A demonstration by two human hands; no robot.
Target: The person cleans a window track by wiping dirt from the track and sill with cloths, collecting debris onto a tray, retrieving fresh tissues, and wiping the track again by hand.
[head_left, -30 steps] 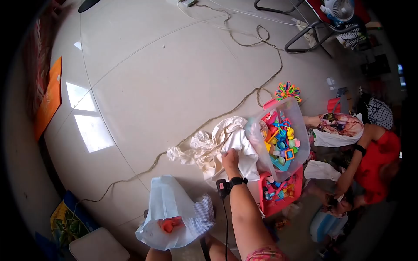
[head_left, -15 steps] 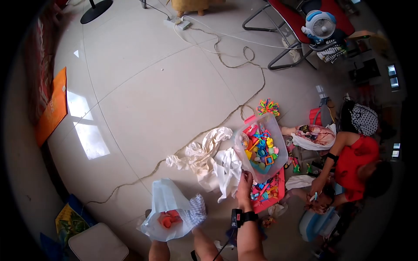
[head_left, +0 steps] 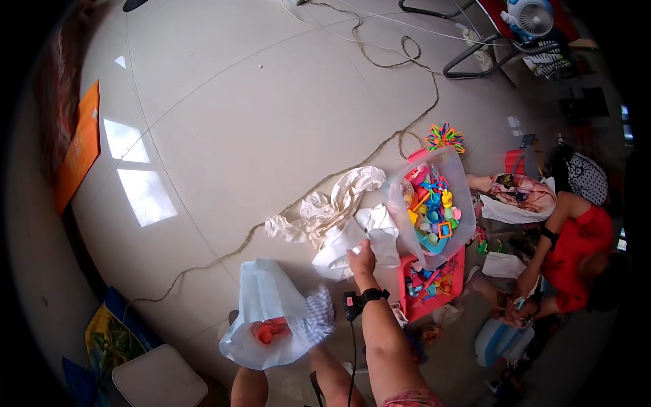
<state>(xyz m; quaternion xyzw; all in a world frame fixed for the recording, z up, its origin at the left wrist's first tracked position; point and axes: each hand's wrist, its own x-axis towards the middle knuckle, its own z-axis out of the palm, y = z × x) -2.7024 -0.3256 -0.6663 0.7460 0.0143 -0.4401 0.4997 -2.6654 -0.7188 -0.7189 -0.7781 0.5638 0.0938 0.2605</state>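
Observation:
My right hand [head_left: 363,260], with a dark band and small device on the wrist, has its fingers closed on a thin, crumpled white sheet [head_left: 336,252], plastic or cloth. More white material lies just beyond it, along with a cream crumpled cloth [head_left: 315,209]. Right of the hand, a clear plastic bin [head_left: 464,239] full of colourful small toys [head_left: 431,216] overlaps a pink tray [head_left: 415,313] of more toys. A pale blue bag [head_left: 261,292] stands by my legs, its mouth showing something orange-red [head_left: 270,330]. My left hand is out of view.
Another person in a red top [head_left: 580,258] sits at the right, beside a blue-and-white object [head_left: 498,342]. A rope [head_left: 325,182] and white cable run across the tiles. A stool [head_left: 159,376], blue checked cloth [head_left: 317,315] and chair with a fan [head_left: 532,19] surround the area.
My right hand has moved left from the bin's near corner to the white sheet and pulled part of it leftward. The whole view has shifted slightly.

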